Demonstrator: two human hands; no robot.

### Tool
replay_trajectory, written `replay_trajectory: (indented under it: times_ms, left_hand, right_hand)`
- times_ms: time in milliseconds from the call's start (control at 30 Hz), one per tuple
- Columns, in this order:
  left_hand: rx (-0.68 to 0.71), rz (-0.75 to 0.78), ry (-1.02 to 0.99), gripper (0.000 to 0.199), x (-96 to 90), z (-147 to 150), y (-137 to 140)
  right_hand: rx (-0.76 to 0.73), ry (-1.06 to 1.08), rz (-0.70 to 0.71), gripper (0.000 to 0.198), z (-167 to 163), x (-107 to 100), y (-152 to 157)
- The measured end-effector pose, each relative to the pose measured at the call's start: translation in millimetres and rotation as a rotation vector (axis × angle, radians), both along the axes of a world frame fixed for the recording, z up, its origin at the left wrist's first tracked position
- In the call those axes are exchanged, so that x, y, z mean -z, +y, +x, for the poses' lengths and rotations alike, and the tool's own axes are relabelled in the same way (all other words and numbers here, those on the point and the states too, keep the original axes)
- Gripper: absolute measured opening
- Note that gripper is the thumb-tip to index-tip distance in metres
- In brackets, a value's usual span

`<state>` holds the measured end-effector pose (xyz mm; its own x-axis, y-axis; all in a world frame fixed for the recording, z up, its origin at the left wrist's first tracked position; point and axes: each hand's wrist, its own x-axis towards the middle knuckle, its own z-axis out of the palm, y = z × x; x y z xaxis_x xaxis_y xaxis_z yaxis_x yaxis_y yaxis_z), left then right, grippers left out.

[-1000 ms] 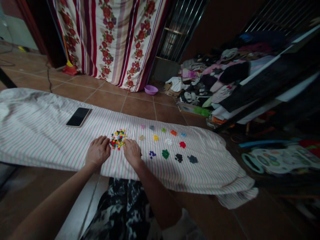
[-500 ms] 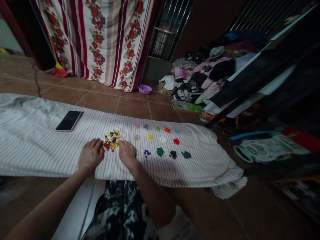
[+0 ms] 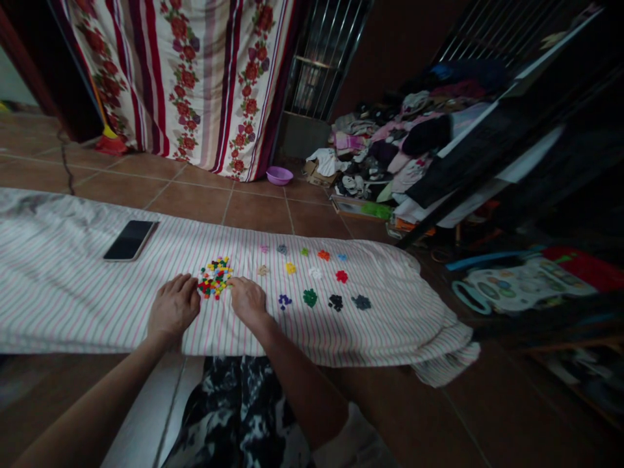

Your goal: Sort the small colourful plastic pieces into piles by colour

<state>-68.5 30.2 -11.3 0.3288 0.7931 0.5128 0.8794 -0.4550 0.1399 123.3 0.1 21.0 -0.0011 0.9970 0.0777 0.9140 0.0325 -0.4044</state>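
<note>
Striped cloth [image 3: 390, 335] bears a phone [image 3: 129, 240] left of mixed pieces [image 3: 215, 283].

The left hand [image 3: 174, 304] and right hand [image 3: 248, 300] flank a multicoloured pile of small pieces [image 3: 215, 278] on striped cloth [image 3: 400, 292].

Home interior, floral striped curtain [image 3: 205, 84], heaped clothes [image 3: 390, 143], purple basin [image 3: 279, 175], broom [image 3: 111, 142], tiled floor [image 3: 258, 205]

Near cloth [image 3: 92, 309] free leftward; coloured piles [image 3: 310, 298] obstruct rightward.
</note>
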Motion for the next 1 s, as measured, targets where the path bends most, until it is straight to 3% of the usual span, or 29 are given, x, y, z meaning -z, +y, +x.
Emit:
replay_trajectory:
  times_ms: [233,567,833,1000]
  left_hand:
    - [-0.024,-0.015,0.01,0.035,0.8,1,0]
    - [-0.014,0.021,0.032,0.035,2.0,0,1]
    - [-0.022,0.043,0.05,0.034,2.1,1,1]
    - [-0.022,0.064,0.041,0.032,3.2,0,1]
  right_hand:
    - [-0.012,0.181,0.083,0.031,22,6,5]
    - [0.166,0.528,0.224,0.023,88,15,19]
    - [0.418,0.389,0.305,0.027,181,4,41]
    - [0.532,0.258,0.251,0.032,224,1,57]
